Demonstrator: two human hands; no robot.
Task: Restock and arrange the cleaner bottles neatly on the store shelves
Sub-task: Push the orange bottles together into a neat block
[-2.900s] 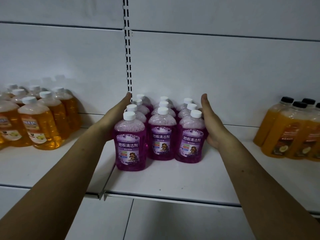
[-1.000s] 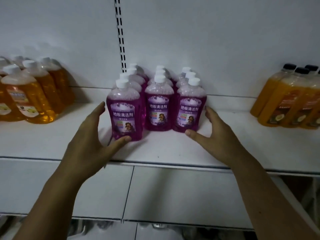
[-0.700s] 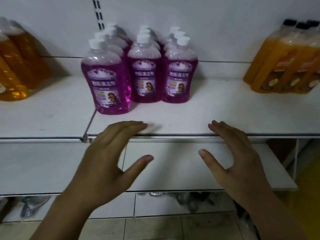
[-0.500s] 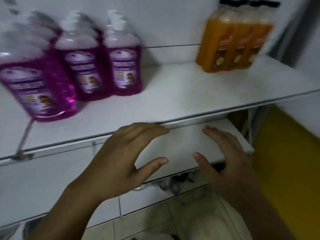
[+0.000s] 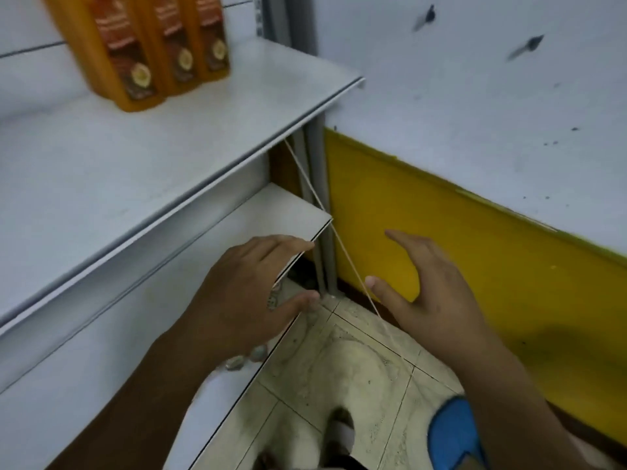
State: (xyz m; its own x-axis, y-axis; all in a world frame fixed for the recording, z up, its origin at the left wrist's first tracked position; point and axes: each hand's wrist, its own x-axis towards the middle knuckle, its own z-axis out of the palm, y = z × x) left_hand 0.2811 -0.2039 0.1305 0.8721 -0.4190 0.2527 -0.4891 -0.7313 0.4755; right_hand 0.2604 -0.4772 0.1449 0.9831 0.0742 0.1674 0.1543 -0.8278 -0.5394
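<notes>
With both hands empty and fingers spread, the left hand and right hand hover low beside the white metal shelf, so a careless swing could knock the orange plastic cleaner bottles standing upright at its back.

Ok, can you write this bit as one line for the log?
left hand: open, empty | right hand: open, empty | orange bottles: upright on shelf | step: between bottles
</notes>
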